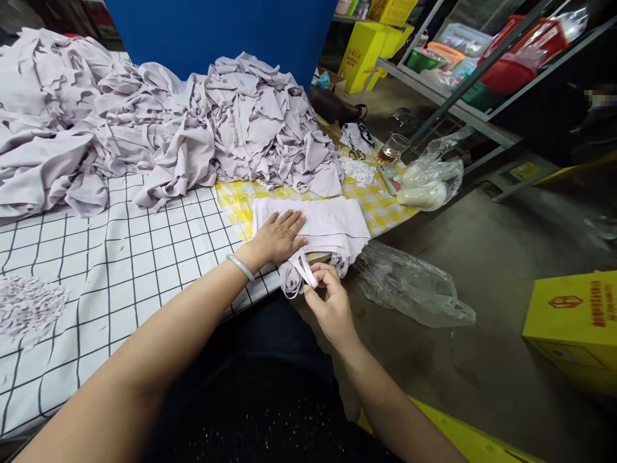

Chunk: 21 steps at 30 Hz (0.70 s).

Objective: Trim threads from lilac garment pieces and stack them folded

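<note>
A stack of pale lilac fabric pieces (pixel 332 217) lies at the table's corner. My left hand (pixel 278 238) rests flat on its left part, fingers spread, with a bracelet (pixel 240 267) on the wrist. Below the stack's front edge, my right hand (pixel 331 302) pinches thin fabric straps (pixel 305 270) between thumb and fingers. Looped straps hang over the edge beside them. Behind the stack rises a large heap of the same lilac fabric (pixel 270 122).
Fabric scraps (pixel 29 305) lie on the checked tablecloth (pixel 144 257). Scissors (pixel 357 153), a glass (pixel 393 149) and a plastic bag (pixel 427 186) sit at the back right. Another clear bag (pixel 414 283) hangs off the edge. A yellow box (pixel 573 321) stands right.
</note>
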Tool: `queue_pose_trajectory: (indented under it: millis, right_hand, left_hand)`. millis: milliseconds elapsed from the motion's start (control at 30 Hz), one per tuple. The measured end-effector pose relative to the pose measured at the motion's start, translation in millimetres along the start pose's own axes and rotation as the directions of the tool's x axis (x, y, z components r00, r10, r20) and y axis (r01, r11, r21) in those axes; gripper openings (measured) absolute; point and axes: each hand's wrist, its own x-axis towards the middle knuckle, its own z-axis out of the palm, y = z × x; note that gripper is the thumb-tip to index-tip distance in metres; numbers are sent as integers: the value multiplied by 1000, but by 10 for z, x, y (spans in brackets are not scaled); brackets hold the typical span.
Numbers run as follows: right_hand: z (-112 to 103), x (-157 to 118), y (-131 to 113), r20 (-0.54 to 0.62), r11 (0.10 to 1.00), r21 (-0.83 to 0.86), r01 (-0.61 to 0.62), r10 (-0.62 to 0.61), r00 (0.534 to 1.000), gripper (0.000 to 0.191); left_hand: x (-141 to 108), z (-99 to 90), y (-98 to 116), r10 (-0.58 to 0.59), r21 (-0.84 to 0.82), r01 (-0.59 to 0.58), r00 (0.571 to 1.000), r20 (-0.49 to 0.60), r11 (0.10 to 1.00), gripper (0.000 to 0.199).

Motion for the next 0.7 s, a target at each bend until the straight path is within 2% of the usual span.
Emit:
queue_pose_trajectory:
  millis: [167,333,400,467,533,567,600,633,667,700]
  right_hand:
    - [83,-228,111,31,996,-19,-86,87,996,13]
    - [181,-338,269,32,947,247,-207,205,978,26]
    - [196,-397,318,52,928,270,-257,253,966,32]
    - [187,-437,333,-70,945,222,-239,260,963,42]
    - [177,-371,289,-279,986,126,-111,143,950,50]
    - [194,-274,234,-341,997,70,-15,38,939,51]
    - [243,-132,152,-347,996,17,91,-79,935,51]
    - [336,51,42,-293,980,-22,199,-197,936,47]
    - [481,264,-91,-184,951,-46,305,-308,933,40]
    - [683,498,-240,-42,914,-59,401,-403,914,30]
  left_hand:
    - [-28,4,-4,8,11,-8,1000,-7,1000,66]
    - [-8,2,5,-1,-20,1,1000,-1,1000,66]
    - [-15,-34,39,-17,-65,18,1000,12,998,65]
    - [-75,-110,65,-27,-145,26,1000,-5,989,65]
    - [-215,-214,51,-52,-262,18,991,-123,965,66]
    - [-319,-268,23,-95,-337,13,969,-229,941,65]
    - [-447,-317,-18,-164,-426,7,928,-334,905,65]
    - [-596,-358,-70,-258,-522,-4,867,-427,853,63]
    - [-761,-389,-128,-382,-623,-13,780,-496,782,60]
    - [-933,-409,-191,-522,-722,-20,677,-519,691,57]
